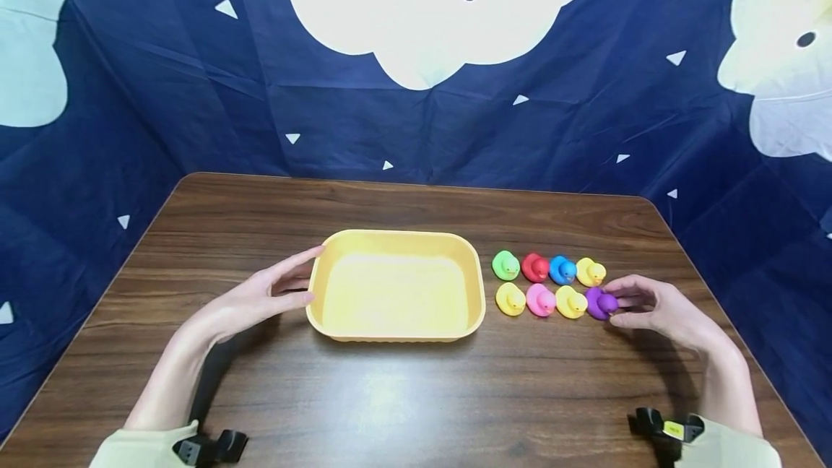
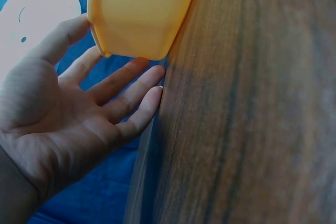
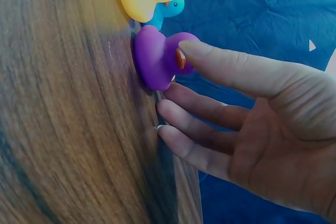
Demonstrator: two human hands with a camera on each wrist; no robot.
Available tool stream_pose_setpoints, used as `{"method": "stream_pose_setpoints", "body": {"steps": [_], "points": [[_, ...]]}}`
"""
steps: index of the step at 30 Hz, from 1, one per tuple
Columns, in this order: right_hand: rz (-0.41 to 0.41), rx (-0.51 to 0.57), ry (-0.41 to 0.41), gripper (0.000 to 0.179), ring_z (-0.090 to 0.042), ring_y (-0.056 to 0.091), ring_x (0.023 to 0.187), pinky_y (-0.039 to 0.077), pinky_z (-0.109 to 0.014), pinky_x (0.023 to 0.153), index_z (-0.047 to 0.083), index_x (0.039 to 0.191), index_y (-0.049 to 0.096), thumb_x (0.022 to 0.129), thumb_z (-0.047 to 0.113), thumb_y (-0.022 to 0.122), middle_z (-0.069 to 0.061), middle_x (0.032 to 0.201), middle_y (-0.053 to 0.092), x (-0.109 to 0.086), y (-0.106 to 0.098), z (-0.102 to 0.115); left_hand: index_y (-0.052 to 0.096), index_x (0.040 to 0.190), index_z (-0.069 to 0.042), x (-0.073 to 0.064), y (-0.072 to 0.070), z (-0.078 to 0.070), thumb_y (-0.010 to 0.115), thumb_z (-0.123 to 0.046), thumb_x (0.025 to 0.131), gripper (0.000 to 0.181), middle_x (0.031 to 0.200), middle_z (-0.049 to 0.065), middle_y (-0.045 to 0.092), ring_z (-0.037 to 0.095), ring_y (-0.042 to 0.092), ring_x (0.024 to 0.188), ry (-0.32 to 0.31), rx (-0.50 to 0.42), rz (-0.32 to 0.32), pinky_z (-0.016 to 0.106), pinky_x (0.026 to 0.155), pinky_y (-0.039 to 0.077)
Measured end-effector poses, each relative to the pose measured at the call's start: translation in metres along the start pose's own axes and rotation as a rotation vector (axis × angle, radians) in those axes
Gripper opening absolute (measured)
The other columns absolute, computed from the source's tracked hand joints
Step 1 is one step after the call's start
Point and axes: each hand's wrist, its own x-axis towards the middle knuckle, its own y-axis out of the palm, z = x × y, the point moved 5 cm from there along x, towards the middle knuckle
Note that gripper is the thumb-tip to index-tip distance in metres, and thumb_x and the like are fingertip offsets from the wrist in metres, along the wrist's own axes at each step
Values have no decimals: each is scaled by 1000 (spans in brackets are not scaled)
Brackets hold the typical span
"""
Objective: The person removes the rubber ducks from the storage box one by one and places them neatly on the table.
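A shallow yellow plastic tray point(image 1: 396, 334) stands on the table left of the ducks, with nothing in it. My left hand point(image 1: 256, 298) is at its left end, thumb and forefinger spread against the rim, the other fingers loosely extended by the tray's outer wall point(image 2: 136, 24). To the right of the tray, small rubber ducks stand in two rows. At the right end of the near row, my right hand point(image 1: 666, 309) has thumb and forefinger around a purple rubber duck point(image 3: 149, 59). That duck sits on the table; its far side is hidden in the right wrist view.
The far row has a green duck point(image 1: 505, 266), a red duck point(image 1: 535, 267), a blue duck point(image 1: 562, 270) and a yellow duck point(image 1: 590, 272). A pink duck point(image 1: 540, 300) stands between yellow ones in the near row. Blue cloth point(image 1: 422, 136) hangs behind the wooden table point(image 1: 390, 410).
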Motion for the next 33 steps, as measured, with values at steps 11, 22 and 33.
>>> {"method": "stream_pose_setpoints", "body": {"steps": [11, 22, 33], "points": [[-11, -4, -60, 42, 7, 66, 101, 57, -18, 78, -1, 129, 61, 92, 10, 77, 8, 115, 71, -4, -3, 0, 28, 163, -30, 1, 2, 4, 66, -26, 102, 72, 165, 11, 38, 27, 48, 145, -20, 14, -10, 14, 99, 48], [-2, -51, 22, 44, 10, 62, 102, 56, -18, 80, 0, 130, 60, 94, 19, 76, -22, 129, 65, 1, -6, 4, 27, 163, -27, -1, -1, 1, 65, -25, 103, 72, 164, 16, 39, 37, 46, 145, -12, 17, -10, 15, 98, 49], [-26, -52, 29, 41, 7, 64, 102, 55, -17, 80, 1, 130, 61, 95, 19, 75, -21, 129, 65, -4, -8, -1, 26, 164, -25, 2, 2, 0, 64, -24, 103, 72, 165, 17, 37, 42, 43, 146, -16, 18, 3, 15, 98, 49]]}}
